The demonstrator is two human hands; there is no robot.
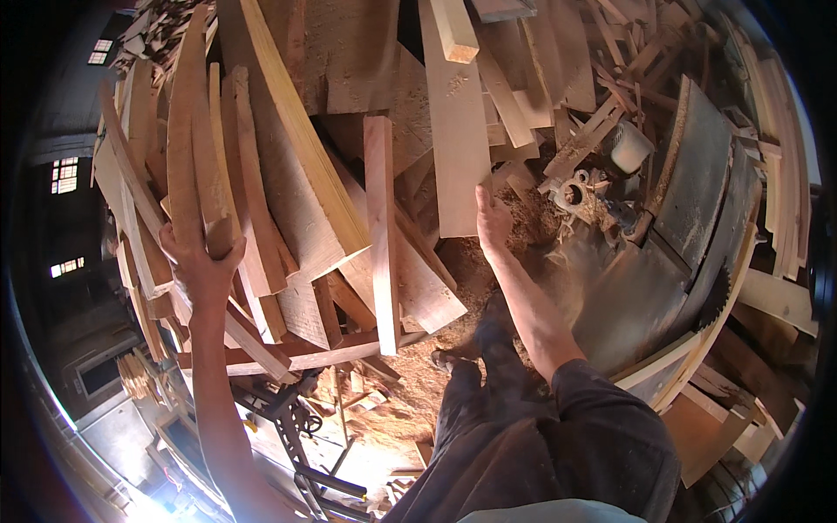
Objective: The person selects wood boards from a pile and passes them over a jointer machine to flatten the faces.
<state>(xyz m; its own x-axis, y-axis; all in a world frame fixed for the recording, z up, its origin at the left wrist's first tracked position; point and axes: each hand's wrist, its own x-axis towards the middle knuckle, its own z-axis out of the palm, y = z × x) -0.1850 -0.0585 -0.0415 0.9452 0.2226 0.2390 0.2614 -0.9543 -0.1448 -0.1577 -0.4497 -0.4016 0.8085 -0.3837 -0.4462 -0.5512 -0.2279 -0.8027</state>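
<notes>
My left hand (pixel 202 266) is closed around the near ends of narrow, curved wooden pieces (pixel 185 148) at the left of the pile. Its thumb and fingers spread to either side of them. On the right edge of a wide, pale plank (pixel 459 166), near its lower end, is my right hand (pixel 493 225). The thumb shows along that edge, while the other fingers are hidden, apparently behind the plank. Between my hands, a reddish squared length of wood (pixel 381 235) and a long yellowish beam (pixel 305 131) lean on the pile.
At the right stands a metal machine table (pixel 689 192), with a toothed saw blade (pixel 719 301) near its curved wooden edge (pixel 697 353). A pale cylindrical part (pixel 629 146) sits among scraps. Sawdust (pixel 410 392) covers the floor by my feet. A dark metal frame (pixel 292 444) stands lower left.
</notes>
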